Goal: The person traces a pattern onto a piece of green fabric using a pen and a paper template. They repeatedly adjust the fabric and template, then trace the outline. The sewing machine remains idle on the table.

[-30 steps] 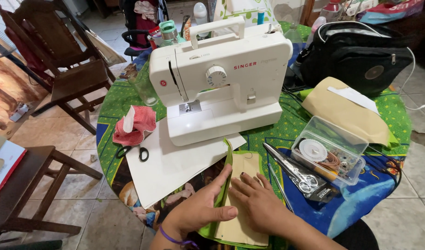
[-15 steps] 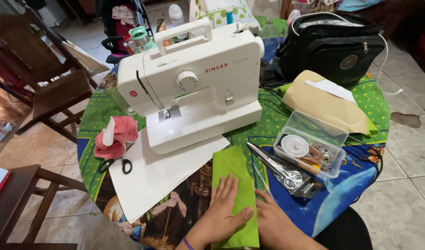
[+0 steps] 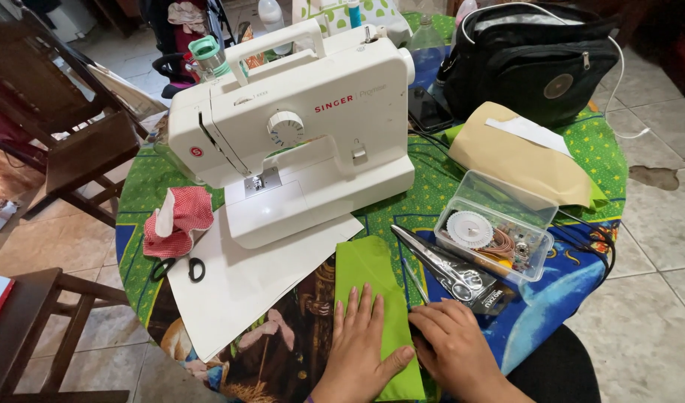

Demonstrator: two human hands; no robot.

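At the tabletop's (image 3: pixel 559 298) near edge, the left hand (image 3: pixel 361 339) lies flat and open, fingers spread, pressing the folded green cloth (image 3: pixel 372 276). The right hand (image 3: pixel 454 347) rests loosely curled at the cloth's right edge, gripping nothing visible. Shears (image 3: pixel 439 265) lie just right; a sewing machine (image 3: pixel 298 127) stands behind.

Bright lime-green folded fabric (image 3: pixel 376 298) at the worktop's near edge. White sewing machine (image 3: pixel 298 127) with red lettering, centre. Worktop cloth (image 3: pixel 581 149): green with a small leafy print, blue at the near right edge, a brown pictorial scene at the near left. White paper sheet (image 3: pixel 245 283). Red-and-white checked cloth (image 3: pixel 182 220); black-handled scissors (image 3: pixel 182 267). Tan fabric (image 3: pixel 514 160) and black bag (image 3: pixel 536 63), far right.
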